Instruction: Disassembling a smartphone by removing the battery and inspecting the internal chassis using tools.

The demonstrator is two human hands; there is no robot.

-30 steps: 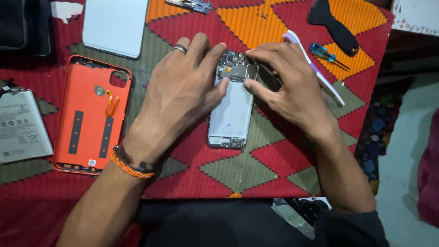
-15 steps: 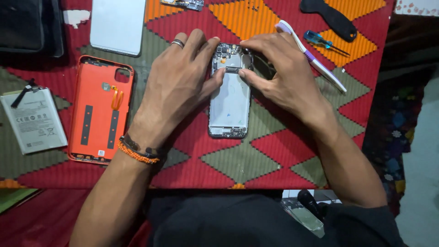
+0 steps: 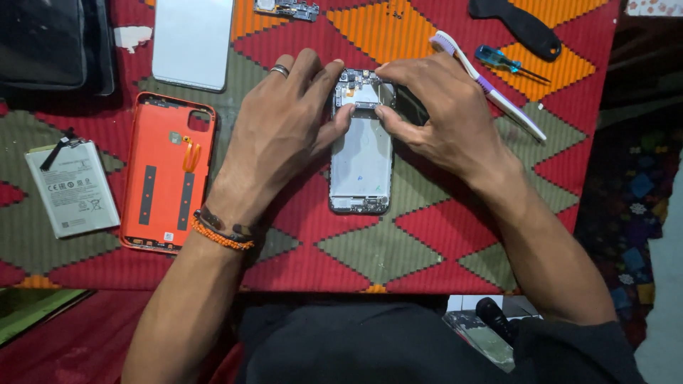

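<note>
Grey opened phone (image 3: 361, 160) lies lengthwise, camera end away; both hands on top.

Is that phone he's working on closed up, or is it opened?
Opened. The phone lies with its insides bare, its orange back cover and battery lying apart to the left.

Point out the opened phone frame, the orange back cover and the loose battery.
opened phone frame (image 3: 361, 167): head view, on the bare middle of its inner plate.
orange back cover (image 3: 167, 174): head view, on its inner face between the black strips.
loose battery (image 3: 71, 188): head view, on its labelled face.
</note>
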